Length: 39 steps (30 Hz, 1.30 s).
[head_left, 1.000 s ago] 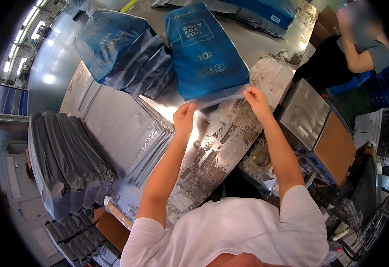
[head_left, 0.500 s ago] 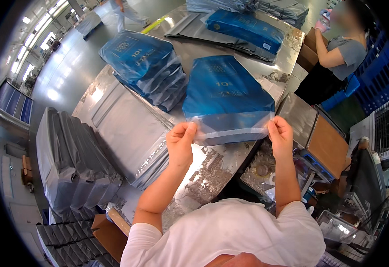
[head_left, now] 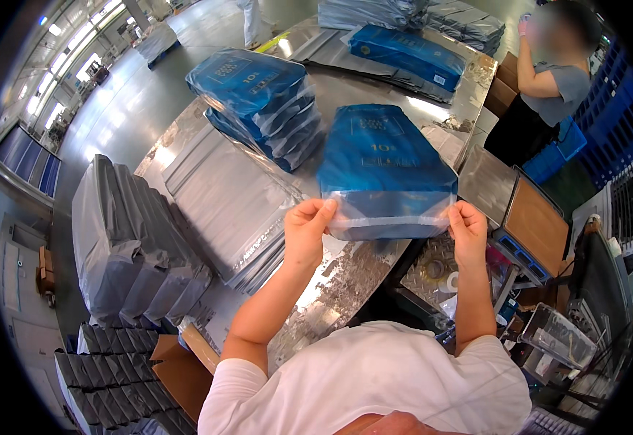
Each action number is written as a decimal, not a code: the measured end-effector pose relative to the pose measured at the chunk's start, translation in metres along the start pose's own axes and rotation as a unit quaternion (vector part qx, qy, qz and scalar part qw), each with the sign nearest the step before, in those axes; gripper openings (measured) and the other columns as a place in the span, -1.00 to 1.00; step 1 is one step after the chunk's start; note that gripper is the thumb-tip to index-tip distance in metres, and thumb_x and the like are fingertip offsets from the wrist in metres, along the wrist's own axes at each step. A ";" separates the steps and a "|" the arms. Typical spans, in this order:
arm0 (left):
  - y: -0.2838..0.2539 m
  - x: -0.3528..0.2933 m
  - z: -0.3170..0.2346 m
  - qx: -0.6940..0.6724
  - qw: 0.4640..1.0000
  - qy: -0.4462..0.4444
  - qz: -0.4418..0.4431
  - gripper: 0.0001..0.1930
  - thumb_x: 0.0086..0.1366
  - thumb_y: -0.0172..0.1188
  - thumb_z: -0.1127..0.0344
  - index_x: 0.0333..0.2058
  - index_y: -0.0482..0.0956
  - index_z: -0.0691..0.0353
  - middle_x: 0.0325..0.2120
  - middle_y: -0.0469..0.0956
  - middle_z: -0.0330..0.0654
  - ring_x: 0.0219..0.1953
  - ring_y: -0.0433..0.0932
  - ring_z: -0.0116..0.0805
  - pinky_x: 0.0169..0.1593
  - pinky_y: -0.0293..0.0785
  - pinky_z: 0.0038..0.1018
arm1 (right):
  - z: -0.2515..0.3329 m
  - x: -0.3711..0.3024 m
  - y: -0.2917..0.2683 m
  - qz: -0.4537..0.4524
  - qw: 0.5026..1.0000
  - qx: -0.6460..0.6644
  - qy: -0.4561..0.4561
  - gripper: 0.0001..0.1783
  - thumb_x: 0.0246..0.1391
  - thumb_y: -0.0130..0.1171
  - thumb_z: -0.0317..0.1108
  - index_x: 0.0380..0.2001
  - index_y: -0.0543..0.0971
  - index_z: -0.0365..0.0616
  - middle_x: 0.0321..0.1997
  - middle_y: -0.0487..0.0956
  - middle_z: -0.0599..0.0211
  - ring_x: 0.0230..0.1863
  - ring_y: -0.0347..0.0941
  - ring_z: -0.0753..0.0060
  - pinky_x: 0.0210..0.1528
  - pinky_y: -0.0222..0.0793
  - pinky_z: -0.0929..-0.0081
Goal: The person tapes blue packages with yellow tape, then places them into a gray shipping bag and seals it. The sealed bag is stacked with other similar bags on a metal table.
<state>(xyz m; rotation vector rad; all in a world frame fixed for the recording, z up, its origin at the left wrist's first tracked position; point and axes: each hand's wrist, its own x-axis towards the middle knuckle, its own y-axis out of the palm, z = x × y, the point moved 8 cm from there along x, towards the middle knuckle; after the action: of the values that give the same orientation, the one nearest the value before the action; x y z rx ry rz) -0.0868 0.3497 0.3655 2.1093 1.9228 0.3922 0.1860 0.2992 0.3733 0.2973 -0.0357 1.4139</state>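
A blue package point(head_left: 385, 156) in a clear plastic bag lies on the metal-topped table point(head_left: 305, 319) right in front of me. The bag's transparent flap point(head_left: 394, 217), with a pale strip across it, is folded down over the near end. My left hand point(head_left: 305, 230) pinches the flap's left corner between thumb and fingers. At the opposite corner, my right hand point(head_left: 469, 228) has the same kind of pinch. Between them the flap's edge is stretched out flat. Beyond my left hand stands a pile of similar bagged blue packages point(head_left: 255, 83).
Flat grey sheets point(head_left: 222, 185) lie stacked on the left, beside grey wrapped bundles point(head_left: 113, 250). An open cardboard box point(head_left: 178, 362) stands low at left. To the right is a brown-topped device point(head_left: 537, 221); a person point(head_left: 559, 87) stands beyond. Another blue package point(head_left: 407, 56) lies at the back.
The view has shifted slightly, so everything on the table appears a little to the right. Both hands keep their pinch on the bag's flap. A person walking in the far background has moved right.
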 end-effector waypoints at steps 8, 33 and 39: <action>-0.051 -0.069 0.096 0.100 0.982 -0.157 0.030 -0.83 0.19 0.15 0.40 -0.58 0.48 0.22 -0.62 0.51 -0.30 -0.58 0.40 -0.61 -0.48 0.28 -0.65 | -0.114 -0.091 -0.023 -0.012 0.984 -0.085 0.157 -0.84 0.04 0.15 -0.41 -0.56 0.51 -0.24 -0.57 0.52 0.48 -0.57 0.29 0.80 -0.56 0.15 0.77; -0.173 0.001 0.210 0.219 0.968 -0.103 -0.071 -0.63 0.33 -0.08 0.17 -0.02 0.39 0.32 -0.16 0.50 -0.14 -0.12 0.46 -0.38 -0.10 0.40 -0.47 | -0.273 -0.017 -0.109 -0.116 0.969 -0.012 0.220 -0.54 0.20 -0.09 -0.05 -0.01 0.37 -0.20 -0.06 0.46 0.24 -0.04 0.37 0.46 -0.02 0.29 0.50; -0.147 0.061 0.241 0.116 0.985 -0.109 -0.064 -0.37 0.34 -0.23 -0.10 0.16 0.15 0.31 0.13 0.23 -0.03 0.15 0.24 -0.19 0.18 0.18 -0.32 | -0.303 0.035 -0.048 -0.052 0.942 0.219 0.248 -0.39 0.19 -0.15 0.04 0.18 0.19 -0.13 0.17 0.30 0.21 0.14 0.24 0.32 0.16 0.17 0.35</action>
<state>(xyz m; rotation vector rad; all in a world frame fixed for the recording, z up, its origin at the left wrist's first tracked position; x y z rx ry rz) -0.1288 0.4215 0.0885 2.0471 2.0404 -0.0920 0.1926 0.3950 0.0803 0.2943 0.7086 1.3457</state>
